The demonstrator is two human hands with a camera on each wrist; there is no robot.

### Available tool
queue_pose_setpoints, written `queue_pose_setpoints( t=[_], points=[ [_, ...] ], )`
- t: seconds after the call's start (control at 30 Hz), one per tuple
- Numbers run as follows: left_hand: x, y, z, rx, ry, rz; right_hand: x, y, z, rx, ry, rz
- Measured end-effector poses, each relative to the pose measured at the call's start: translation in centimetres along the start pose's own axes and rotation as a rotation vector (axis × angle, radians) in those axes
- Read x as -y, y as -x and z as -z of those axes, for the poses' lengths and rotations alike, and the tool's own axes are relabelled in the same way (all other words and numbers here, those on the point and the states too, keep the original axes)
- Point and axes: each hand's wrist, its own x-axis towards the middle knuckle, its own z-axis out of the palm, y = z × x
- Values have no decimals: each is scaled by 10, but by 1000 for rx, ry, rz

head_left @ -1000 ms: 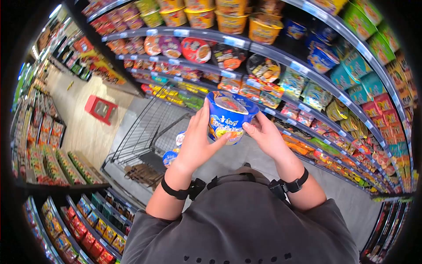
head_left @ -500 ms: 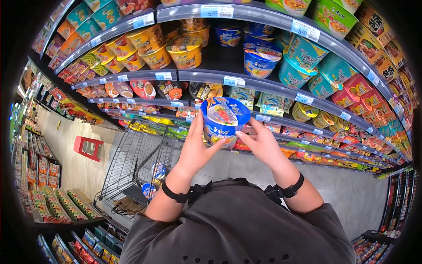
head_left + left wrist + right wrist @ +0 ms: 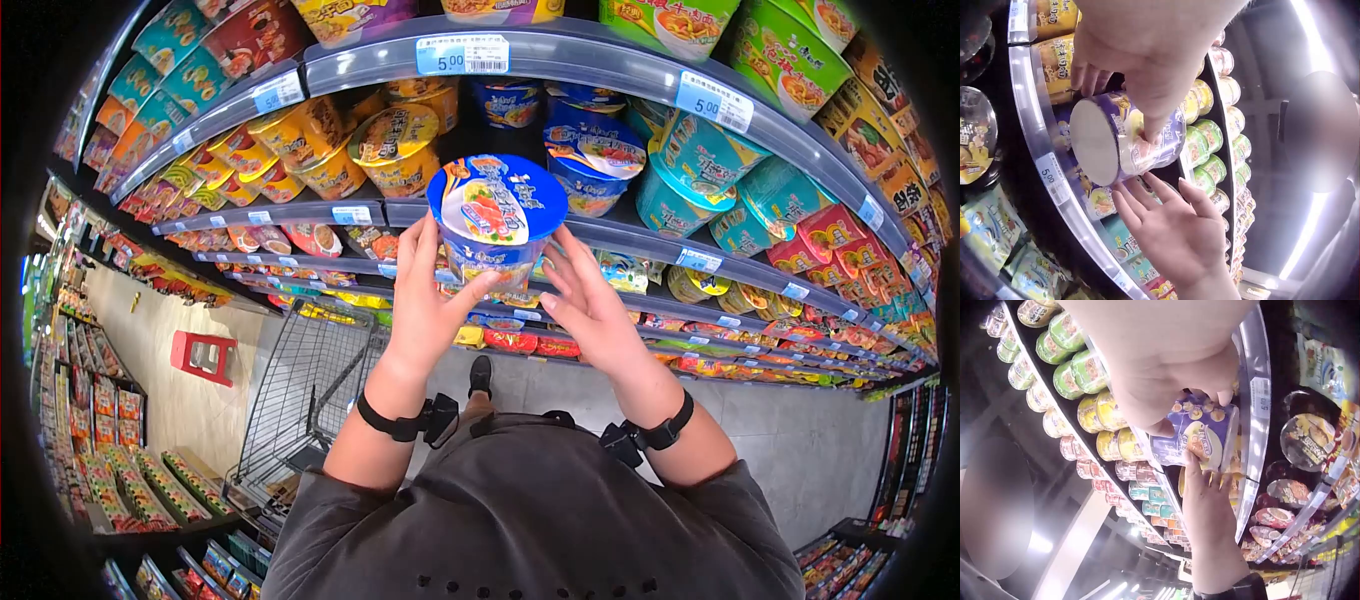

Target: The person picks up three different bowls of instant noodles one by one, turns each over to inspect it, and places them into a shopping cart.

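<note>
A blue instant noodle cup (image 3: 497, 205) with a picture lid is held up in front of the shelf. My left hand (image 3: 422, 300) grips its left side, with the thumb across the front; in the left wrist view the thumb presses the cup wall (image 3: 1147, 153), and the pale base shows. At the other side, my right hand (image 3: 597, 315) has its fingers extended, fingertips right at the wall and thumb apart from the cup in the head view. Just behind, a similar blue noodle cup (image 3: 596, 165) stands on the shelf between yellow cups (image 3: 398, 150) and teal cups (image 3: 690, 170).
A curved shelf edge (image 3: 560, 72) with price tags runs above the held cup. Lower shelf rows (image 3: 700, 262) stretch along the aisle. A wire shopping cart (image 3: 312, 375) stands to the left, partly behind my arm. Beyond it sits a red stool (image 3: 203, 357) on the floor.
The view has swung toward the shelf and come closer. The noodle cup has risen toward the shelf, its lid now facing me more. My right fingers have loosened from its side.
</note>
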Motion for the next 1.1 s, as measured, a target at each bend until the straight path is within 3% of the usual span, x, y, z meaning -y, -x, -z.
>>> queue_pose_setpoints(
  t=[0.1,0.17,0.5,0.83,0.9,1.1],
  points=[
    [13,-26,-4,-20,26,-33,2,-26,5,15,175,57],
    [26,-41,-7,-12,-4,-46,4,-39,6,2,347,-52],
    [72,-92,-19,73,265,36,-12,-93,7,14,307,-101],
    [96,-107,-30,158,19,-20,-26,-109,17,-90,246,-143],
    [97,-106,-29,142,-40,-32,-26,-111,20,-67,532,-127],
    [88,-107,-21,131,-96,-91,-26,-111,19,-67,589,-103]
  ],
)
